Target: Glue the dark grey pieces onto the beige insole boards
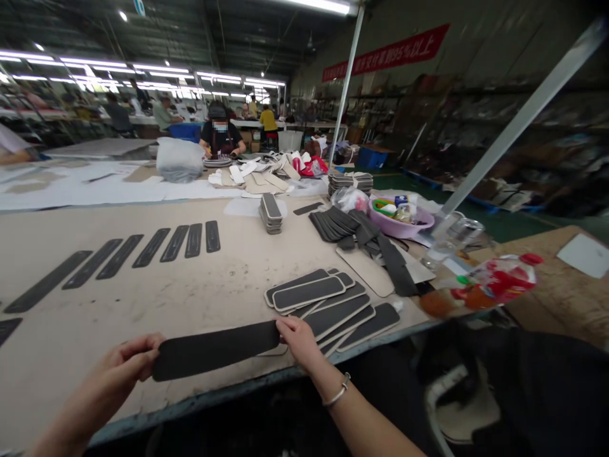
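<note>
holding a long dark strip [216, 349] by its ends, left hand [124, 365] and right hand [299, 339] pinch it above the bench [190, 298], beside the stacked strips [333, 304].

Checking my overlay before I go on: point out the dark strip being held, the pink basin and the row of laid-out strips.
dark strip [216, 349], head view, middle of its face.
pink basin [404, 228], head view, front wall.
row of strips [151, 247], head view, one middle strip.

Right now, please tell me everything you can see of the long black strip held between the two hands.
The long black flat strip has rounded ends and a matte, rubbery or foam-like look. It lies almost level, its right end slightly higher, just above the near edge of the beige worktable. The left hand pinches its left end, the right hand its right end.
</note>
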Motion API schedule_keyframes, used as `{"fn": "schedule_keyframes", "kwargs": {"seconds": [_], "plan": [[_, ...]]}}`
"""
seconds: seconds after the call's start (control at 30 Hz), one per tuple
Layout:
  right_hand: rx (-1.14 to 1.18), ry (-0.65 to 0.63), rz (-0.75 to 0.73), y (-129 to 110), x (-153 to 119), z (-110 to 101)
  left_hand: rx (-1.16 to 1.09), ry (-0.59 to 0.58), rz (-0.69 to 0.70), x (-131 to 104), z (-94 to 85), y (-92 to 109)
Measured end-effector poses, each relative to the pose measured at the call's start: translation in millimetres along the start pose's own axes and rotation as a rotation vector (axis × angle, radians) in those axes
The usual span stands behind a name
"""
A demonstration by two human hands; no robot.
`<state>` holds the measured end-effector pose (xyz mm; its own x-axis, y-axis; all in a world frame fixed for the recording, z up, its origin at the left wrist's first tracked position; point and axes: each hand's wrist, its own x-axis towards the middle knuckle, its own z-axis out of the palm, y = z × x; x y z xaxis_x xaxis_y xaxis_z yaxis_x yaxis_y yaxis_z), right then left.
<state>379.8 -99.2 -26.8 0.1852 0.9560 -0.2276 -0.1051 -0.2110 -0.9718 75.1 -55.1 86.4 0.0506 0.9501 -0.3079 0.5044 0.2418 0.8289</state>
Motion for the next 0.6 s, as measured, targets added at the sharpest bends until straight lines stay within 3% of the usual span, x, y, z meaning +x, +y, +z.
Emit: {"fn": "schedule_keyframes", "kwargs": {"seconds": [0.1,0.2,0.37,0.6], "plan": [[-0.115,-0.038,0.044,11,-19,-8,-0.102,-0.178,-0.009,-1,5.7,-11],[-0.301,-0.015,-0.006,15,-26,-15,-0.067,-0.235,-0.040,9,14.6,-24],[-0.598,0.188,-0.118,7,-14,-15,0.149,-0.185,-0.107,42,31.1,-41],[-0.859,0.217,-0.092,7,1,-8,0.394,-0.059,-0.076,75,45.3,-51]]}}
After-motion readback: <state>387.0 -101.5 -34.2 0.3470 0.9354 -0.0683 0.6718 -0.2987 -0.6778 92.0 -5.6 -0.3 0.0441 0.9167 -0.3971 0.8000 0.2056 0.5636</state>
